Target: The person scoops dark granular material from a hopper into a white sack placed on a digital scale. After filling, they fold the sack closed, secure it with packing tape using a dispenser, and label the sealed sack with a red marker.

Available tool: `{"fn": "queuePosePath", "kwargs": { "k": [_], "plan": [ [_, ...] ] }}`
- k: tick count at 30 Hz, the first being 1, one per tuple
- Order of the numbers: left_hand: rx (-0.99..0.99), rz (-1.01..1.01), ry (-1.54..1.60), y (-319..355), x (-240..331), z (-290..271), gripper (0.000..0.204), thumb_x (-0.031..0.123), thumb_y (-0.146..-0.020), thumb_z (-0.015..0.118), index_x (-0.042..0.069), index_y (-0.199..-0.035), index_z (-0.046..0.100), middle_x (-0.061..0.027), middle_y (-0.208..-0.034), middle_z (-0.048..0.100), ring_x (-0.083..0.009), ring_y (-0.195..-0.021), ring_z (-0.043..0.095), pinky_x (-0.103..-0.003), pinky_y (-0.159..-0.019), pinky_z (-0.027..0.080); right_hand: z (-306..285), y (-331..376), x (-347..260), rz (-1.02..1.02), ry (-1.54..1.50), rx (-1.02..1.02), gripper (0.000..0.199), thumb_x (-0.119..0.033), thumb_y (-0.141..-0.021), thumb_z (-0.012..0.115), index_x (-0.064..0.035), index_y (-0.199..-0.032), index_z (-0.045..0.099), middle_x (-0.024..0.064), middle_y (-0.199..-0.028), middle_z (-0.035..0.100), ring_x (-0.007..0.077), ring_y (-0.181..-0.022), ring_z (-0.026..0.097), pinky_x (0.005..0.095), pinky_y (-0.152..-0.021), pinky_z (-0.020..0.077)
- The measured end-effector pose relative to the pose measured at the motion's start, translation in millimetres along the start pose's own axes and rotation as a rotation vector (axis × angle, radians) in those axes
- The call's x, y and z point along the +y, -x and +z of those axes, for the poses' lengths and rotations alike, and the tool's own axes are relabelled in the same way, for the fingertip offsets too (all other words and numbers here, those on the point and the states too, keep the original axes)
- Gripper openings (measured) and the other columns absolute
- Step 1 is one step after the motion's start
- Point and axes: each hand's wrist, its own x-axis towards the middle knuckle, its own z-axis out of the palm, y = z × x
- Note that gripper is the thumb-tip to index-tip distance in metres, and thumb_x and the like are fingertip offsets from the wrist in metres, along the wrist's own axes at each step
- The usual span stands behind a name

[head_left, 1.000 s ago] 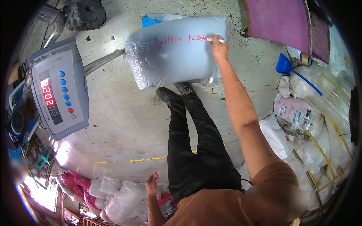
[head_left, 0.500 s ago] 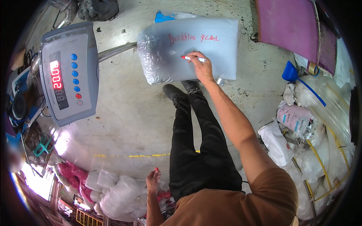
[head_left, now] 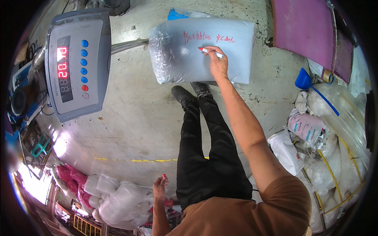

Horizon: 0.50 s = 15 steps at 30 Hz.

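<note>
My right hand (head_left: 217,65) grips a white marker (head_left: 217,54) with a red tip, held over a large pale grey plastic-wrapped sack (head_left: 197,69). Red handwriting runs across the upper part of the sack, and the tip is just below it; whether it touches the plastic I cannot tell. Down at my left side, my left hand (head_left: 159,187) pinches a small red marker cap (head_left: 163,176). Beneath the sack, the corner of a flat platform (head_left: 189,14) with a blue patch shows at the far edge.
A grey scale display (head_left: 78,67) with red lit digits and blue buttons stands at left, on a metal pole (head_left: 128,46). Purple panels (head_left: 303,29) are at far right. A blue scoop (head_left: 303,80) lies by plastic bags (head_left: 334,98). Bubble-wrap bundles (head_left: 126,204) lie at lower left.
My right hand with the marker has moved slightly right and away from me. The view has shifted a little, and the scale's digits look different. My left hand stays put with the cap.
</note>
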Motion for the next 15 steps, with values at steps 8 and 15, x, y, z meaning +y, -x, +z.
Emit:
{"fn": "queuePosePath", "kwargs": {
  "k": [8,15],
  "plan": [
    [0.038,0.003,-0.022,1.3,1.2,1.4,0.032,0.033,-0.101,0.068,0.004,-0.114,0.071,-0.0008,-0.098,0.072,-0.0106,-0.086,0.067,-0.026,-0.076,0.05,3.8,3.4,-1.2,-0.028,0.002,0.014,0.026,-0.026,-0.101,0.061,-0.005,-0.11,0.074,0.0037,-0.092,0.074,0.0106,-0.09,0.062,0.0269,-0.084,0.0465],
    [0.028,0.013,0.004,-1.7,-2.5,-4.0,0.035,0.036,-0.1,0.07,0.003,-0.113,0.07,-0.0021,-0.099,0.072,-0.0105,-0.086,0.067,-0.026,-0.076,0.05,5.3,-4.8,16.0,-0.061,0.198,-0.061,0.025,-0.024,-0.1,0.062,-0.005,-0.108,0.075,0.0047,-0.093,0.076,0.011,-0.09,0.067,0.0251,-0.083,0.0495]
  ]
}}
